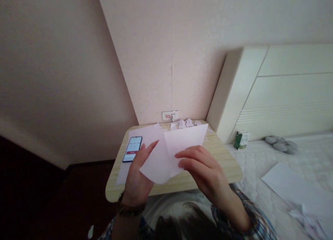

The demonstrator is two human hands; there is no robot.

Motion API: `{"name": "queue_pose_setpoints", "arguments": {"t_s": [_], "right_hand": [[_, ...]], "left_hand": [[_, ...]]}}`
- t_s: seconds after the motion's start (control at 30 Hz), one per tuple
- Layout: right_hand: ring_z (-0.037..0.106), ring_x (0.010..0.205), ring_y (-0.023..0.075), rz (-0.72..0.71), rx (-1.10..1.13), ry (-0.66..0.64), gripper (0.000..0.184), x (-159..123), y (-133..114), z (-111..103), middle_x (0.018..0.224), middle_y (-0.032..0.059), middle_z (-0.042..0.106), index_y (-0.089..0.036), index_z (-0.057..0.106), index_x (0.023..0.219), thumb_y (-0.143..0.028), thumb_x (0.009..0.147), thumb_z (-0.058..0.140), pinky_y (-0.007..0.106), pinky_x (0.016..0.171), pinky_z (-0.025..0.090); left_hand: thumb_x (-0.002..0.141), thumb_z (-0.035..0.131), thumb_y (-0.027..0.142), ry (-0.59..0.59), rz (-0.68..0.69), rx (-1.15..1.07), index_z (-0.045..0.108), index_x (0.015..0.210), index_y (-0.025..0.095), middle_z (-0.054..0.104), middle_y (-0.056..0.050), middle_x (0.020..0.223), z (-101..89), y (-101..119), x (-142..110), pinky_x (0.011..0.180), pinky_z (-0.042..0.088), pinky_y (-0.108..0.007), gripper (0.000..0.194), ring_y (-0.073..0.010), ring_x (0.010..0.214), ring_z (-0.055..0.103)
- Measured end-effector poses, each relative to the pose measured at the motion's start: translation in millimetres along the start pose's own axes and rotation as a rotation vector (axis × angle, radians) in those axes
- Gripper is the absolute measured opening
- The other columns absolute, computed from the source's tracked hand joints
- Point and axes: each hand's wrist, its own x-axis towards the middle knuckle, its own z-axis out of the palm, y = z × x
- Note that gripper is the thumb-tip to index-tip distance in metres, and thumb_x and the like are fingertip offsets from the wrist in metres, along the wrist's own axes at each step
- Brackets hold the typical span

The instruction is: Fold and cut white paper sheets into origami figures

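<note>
A white sheet of paper bends between my two hands above a small wooden table. My left hand grips its left side, the thumb lying over the front and the other fingers hidden behind. My right hand has its fingertips closed on the sheet's right part, which rises toward the wall. Beside my left hand a phone with a lit screen rests on more white paper. Several folded paper pieces stand along the table's back edge.
A wall socket with a plug sits just behind the table. To the right is a bed with a pale headboard. On it lie a green-and-white box, grey rounded objects and white paper.
</note>
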Motion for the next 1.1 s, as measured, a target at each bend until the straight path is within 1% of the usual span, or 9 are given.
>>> {"name": "queue_pose_setpoints", "arguments": {"t_s": [0.1,0.17,0.37,0.47,0.6,0.73,0.93,1.0,1.1], "right_hand": [[0.060,0.094,0.0209,-0.083,-0.017,-0.048,0.020,-2.6,0.7,-6.0,0.103,0.0069,0.075,-0.019,0.062,0.095,-0.015,0.101,0.043,0.035,0.078,0.047],[0.061,0.095,0.0203,-0.107,-0.019,-0.069,0.024,-3.2,0.2,-11.5,0.101,0.0058,0.075,-0.019,0.063,0.093,-0.017,0.102,0.041,0.037,0.087,0.046],[0.062,0.096,0.0198,-0.092,-0.038,-0.118,0.026,-1.7,0.1,-26.1,0.103,0.0054,0.074,-0.022,0.064,0.090,-0.015,0.100,0.041,0.041,0.101,0.040],[0.061,0.101,0.0192,-0.080,-0.032,-0.180,0.026,-2.4,-0.3,-25.1,0.109,0.0059,0.070,-0.021,0.063,0.091,-0.007,0.096,0.043,0.040,0.107,0.034],[0.052,0.116,0.0195,-0.021,-0.026,-0.214,0.027,-3.5,-3.0,-22.2,0.122,0.0060,0.059,-0.022,0.062,0.095,0.000,0.092,0.046,0.040,0.114,0.024],[0.038,0.127,0.0216,0.063,-0.066,-0.119,0.023,-3.3,-6.8,-19.4,0.135,0.0024,0.046,-0.025,0.062,0.093,-0.005,0.091,0.053,0.038,0.110,0.027],[0.037,0.132,0.0237,0.301,-0.026,0.182,0.011,-6.1,-7.3,2.1,0.139,-0.0004,0.042,-0.029,0.062,0.090,-0.019,0.088,0.065,0.044,0.109,0.028],[0.034,0.136,0.0264,0.395,0.049,0.283,0.016,-7.5,-3.7,12.8,0.141,0.0017,0.040,-0.030,0.061,0.095,-0.021,0.084,0.070,0.047,0.109,0.030],[0.038,0.135,0.0271,0.519,0.272,0.427,0.043,-10.2,5.7,27.0,0.145,0.0056,0.037,-0.033,0.053,0.117,-0.024,0.080,0.073,0.046,0.101,0.043]], "left_hand": [[0.077,0.071,0.034,-0.058,-0.029,0.053,0.076,0.090,0.015,0.078,-0.005,0.086,-5.5,-1.7,2.4,0.070,0.053,-0.027,0.024,-0.0228,0.085,0.071],[0.075,0.074,0.031,-0.098,-0.047,0.079,0.076,0.098,0.016,0.078,-0.005,0.088,-11.3,-2.6,2.8,0.068,0.052,-0.025,0.028,-0.0215,0.083,0.071],[0.075,0.070,0.051,-0.212,-0.178,0.146,0.076,0.094,0.016,0.078,-0.010,0.080,-28.9,4.3,13.6,0.057,0.050,-0.027,0.040,-0.0271,0.080,0.072],[0.075,0.070,0.054,-0.189,-0.188,0.171,0.075,0.086,0.016,0.077,-0.009,0.078,-30.8,4.1,21.2,0.060,0.051,-0.028,0.040,-0.0262,0.079,0.072],[0.069,0.079,0.042,-0.082,-0.078,0.192,0.074,0.075,0.014,0.076,-0.006,0.072,-26.0,-4.8,24.3,0.064,0.051,-0.026,0.029,-0.0225,0.074,0.070],[0.071,0.078,0.041,-0.006,0.072,0.237,0.075,0.075,0.014,0.071,-0.001,0.066,-20.4,-13.4,21.7,0.055,0.046,-0.022,0.028,-0.0149,0.062,0.063],[0.075,0.076,0.040,0.083,0.242,0.349,0.074,0.081,0.018,0.064,0.004,0.067,-15.6,-15.0,14.4,0.056,0.043,-0.019,0.023,-0.0113,0.062,0.055],[0.078,0.074,0.040,0.091,0.289,0.381,0.071,0.079,0.020,0.061,0.004,0.067,-14.4,-15.7,12.4,0.056,0.042,-0.018,0.020,-0.0117,0.064,0.053],[0.082,0.070,0.040,0.076,0.333,0.417,0.065,0.069,0.020,0.056,0.004,0.066,-12.0,-17.5,9.9,0.057,0.040,-0.019,0.024,-0.0120,0.065,0.050]]}}
